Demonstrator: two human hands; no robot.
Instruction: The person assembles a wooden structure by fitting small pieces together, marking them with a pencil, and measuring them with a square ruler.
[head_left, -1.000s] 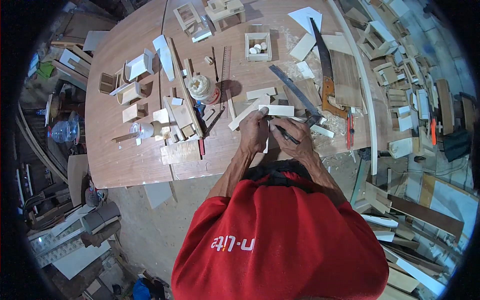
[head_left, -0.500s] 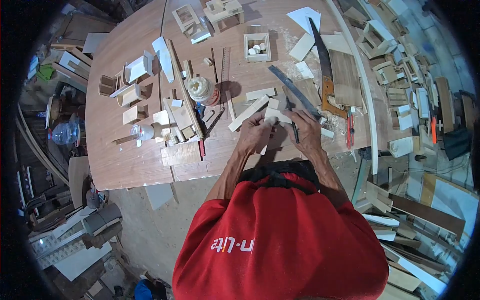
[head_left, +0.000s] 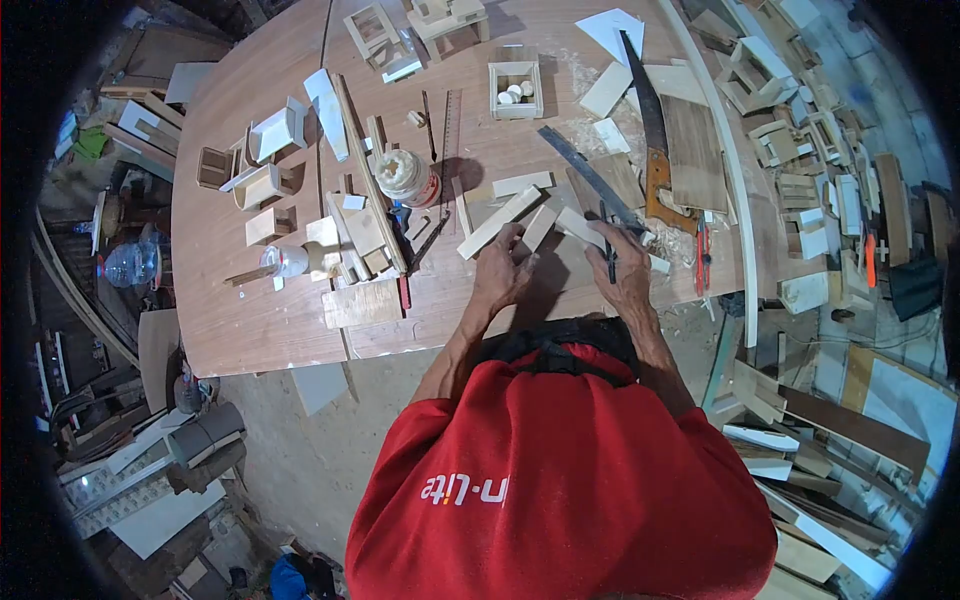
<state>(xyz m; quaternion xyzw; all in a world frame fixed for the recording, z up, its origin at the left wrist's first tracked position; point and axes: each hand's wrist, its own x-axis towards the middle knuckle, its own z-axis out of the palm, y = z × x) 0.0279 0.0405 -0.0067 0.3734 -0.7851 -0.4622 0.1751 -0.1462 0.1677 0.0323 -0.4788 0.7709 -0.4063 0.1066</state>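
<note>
On the near part of the table, my left hand point(head_left: 503, 270) has its thumb and fingers apart and holds nothing. Its fingertips are beside a short wood strip point(head_left: 540, 228) and the lower end of a longer wood strip point(head_left: 500, 224). My right hand point(head_left: 625, 268) is closed on a thin black pen-like tool point(head_left: 608, 240), whose exact kind I cannot make out. Close to those fingers lies another pale wood piece point(head_left: 578, 226), partly behind the hand. A metal ruler point(head_left: 590, 178) slants just beyond it.
A handsaw point(head_left: 652, 130) and red-handled pliers-like tool point(head_left: 702, 255) lie to the right. An open jar point(head_left: 405, 178) stands left of the strips. Farther off are a wooden box with white discs point(head_left: 515, 92) and small wooden assemblies point(head_left: 278, 135). A long pale batten point(head_left: 735, 200) borders the right side.
My hands have moved apart. The pale wood pieces held between them now rest on the table, and my left hand has let go. The black tool stays in my right hand.
</note>
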